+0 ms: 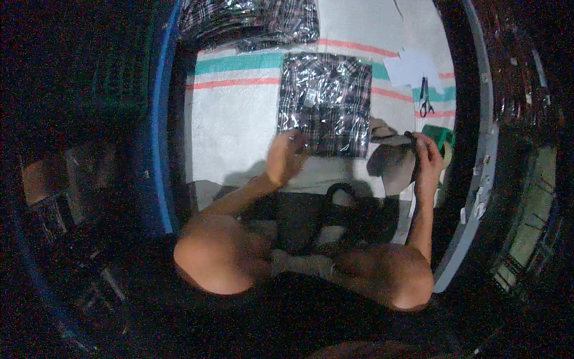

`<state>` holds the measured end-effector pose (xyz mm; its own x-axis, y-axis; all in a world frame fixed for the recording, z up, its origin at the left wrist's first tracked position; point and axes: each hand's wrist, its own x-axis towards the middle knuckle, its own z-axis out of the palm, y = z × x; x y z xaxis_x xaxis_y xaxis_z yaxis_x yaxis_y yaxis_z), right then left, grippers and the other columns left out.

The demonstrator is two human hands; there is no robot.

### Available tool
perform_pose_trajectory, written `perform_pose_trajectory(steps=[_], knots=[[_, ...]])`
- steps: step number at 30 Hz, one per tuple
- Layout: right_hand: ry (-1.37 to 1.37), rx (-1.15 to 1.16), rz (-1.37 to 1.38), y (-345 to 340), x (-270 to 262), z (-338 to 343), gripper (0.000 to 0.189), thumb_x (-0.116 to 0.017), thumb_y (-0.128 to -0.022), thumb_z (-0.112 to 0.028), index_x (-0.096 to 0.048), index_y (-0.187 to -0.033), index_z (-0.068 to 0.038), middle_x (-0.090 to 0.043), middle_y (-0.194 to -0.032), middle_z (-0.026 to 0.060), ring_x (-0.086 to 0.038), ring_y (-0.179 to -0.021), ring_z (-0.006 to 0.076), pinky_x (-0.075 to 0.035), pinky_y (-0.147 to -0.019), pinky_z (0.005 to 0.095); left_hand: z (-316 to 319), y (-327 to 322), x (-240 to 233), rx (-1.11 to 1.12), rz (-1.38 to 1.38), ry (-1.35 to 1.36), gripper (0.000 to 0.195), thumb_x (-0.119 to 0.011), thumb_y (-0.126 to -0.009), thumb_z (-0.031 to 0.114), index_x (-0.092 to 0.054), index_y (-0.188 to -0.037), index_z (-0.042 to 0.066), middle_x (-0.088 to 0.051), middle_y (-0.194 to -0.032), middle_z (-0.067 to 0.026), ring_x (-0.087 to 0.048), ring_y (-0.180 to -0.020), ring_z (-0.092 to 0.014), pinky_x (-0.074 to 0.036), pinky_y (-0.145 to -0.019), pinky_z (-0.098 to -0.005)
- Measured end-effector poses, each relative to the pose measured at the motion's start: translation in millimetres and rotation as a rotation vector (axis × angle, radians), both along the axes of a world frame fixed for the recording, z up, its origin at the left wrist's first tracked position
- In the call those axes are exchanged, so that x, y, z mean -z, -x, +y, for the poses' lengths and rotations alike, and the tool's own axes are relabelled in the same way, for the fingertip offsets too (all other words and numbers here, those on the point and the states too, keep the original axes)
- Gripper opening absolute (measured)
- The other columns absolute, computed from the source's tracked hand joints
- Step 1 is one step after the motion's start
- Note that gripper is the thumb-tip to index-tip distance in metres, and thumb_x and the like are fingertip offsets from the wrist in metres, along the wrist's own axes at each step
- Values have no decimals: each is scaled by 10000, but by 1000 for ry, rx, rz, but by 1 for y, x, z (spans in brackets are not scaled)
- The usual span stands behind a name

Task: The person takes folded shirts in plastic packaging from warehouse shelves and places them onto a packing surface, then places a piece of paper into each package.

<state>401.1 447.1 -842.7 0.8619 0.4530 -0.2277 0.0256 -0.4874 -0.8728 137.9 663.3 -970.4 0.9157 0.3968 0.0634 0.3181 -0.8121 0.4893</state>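
Note:
A folded plaid shirt in a clear plastic bag [325, 105] lies on a table covered with white striped cloth [233, 116]. My left hand [284, 157] is at its lower left corner, fingers curled on or just above the plastic; whether it pinches the bag is unclear. To the right of the bag, my right hand [428, 155] has its fingers closed on a small dark object [409, 136], too blurred to name. Dark shadows fall on the cloth beside that hand. Just right of its fingers sits a green tape dispenser [437, 134], partly hidden.
More plaid shirts in clear bags [251, 22] are piled at the table's far left. Black-handled scissors [424, 101] lie at the right below white paper sheets [410, 67]. A blue rail [159, 112] runs along the left side and a grey rail [484, 148] along the right.

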Motion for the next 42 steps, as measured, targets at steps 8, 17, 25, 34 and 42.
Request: perform_pose_trajectory(steps=[8, 17, 25, 34, 42], knots=[[-106, -749, -276, 87, 19, 138, 432, -631, -882, -356, -597, -1252, -136, -613, -1197, 138, -582, -1114, 325, -473, -939, 410, 41, 26, -31, -548, 507, 462, 430, -638, -861, 407, -607, -1057, 25, -666, -939, -161, -652, -867, -346, -501, -755, -451], [200, -998, -838, 117, 137, 120, 548, -577, -887, -387, -476, -1395, -208, -362, -1505, 46, -279, -1393, 315, -221, -1118, 576, 35, 22, -7, -441, 391, 294, 223, -537, -911, 306, -592, -907, 90, -636, -868, -141, -617, -826, -386, -470, -690, -486], [616, -682, -837, 24, 139, 11, 370, -502, -947, -210, -559, -1268, -34, -506, -1362, 184, -432, -1292, 363, -281, -1113, 490, 46, 25, -10, -444, 367, 300, 255, -590, -904, 330, -558, -853, 83, -594, -774, -127, -595, -770, -372, -448, -661, -462], [-63, -707, -92, 15, 97, 116, 473, -523, -946, -347, -528, -1329, -69, -509, -1365, 151, -437, -1296, 324, -357, -1060, 416, 30, 44, -6, -58, 45, 92, 496, -748, -737, 270, -604, -1158, 51, -554, -1233, -148, -473, -1198, -398, -391, -911, -557], [102, -1321, -980, 53, 141, 156, 646, -534, -871, -553, -418, -1440, -268, -323, -1543, 43, -263, -1428, 334, -240, -1121, 572, -26, 29, 11, 227, 302, 32, 769, -669, -766, 542, -409, -1443, 284, -324, -1520, -117, -241, -1405, -394, -172, -1017, -756]])
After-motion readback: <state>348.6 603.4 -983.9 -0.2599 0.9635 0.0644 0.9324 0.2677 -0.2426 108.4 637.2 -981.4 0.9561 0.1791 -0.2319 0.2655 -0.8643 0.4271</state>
